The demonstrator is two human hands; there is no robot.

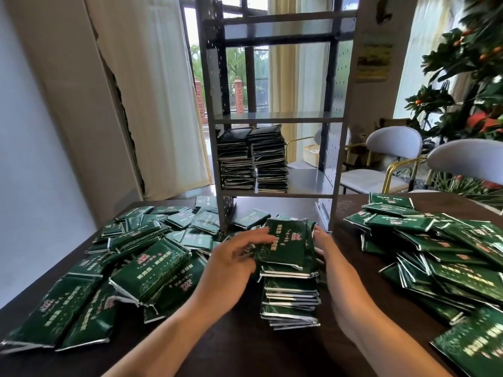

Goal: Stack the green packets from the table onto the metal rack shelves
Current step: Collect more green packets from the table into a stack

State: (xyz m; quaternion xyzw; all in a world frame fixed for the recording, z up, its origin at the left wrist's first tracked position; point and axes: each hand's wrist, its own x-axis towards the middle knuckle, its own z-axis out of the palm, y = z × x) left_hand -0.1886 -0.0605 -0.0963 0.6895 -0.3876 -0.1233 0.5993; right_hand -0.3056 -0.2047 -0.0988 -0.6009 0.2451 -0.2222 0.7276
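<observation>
Dark desk point(245, 346) strewn with green packets. Left hand point(234, 257) and right hand point(324, 248), fingers apart, flank a tall packet stack point(290, 278). Uneven pressure could topple its slippery layers before reaching the metal rack point(275, 118).

Glossy green foil packets point(288, 242) w/ silvery crimped edges; matt grey metal rack point(280, 118); dark wood table point(245, 346).

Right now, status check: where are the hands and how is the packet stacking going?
Left hand and right hand flank a stack of green packets on the table. Metal rack: two piles on its lower shelf. Loose packets both sides.
</observation>
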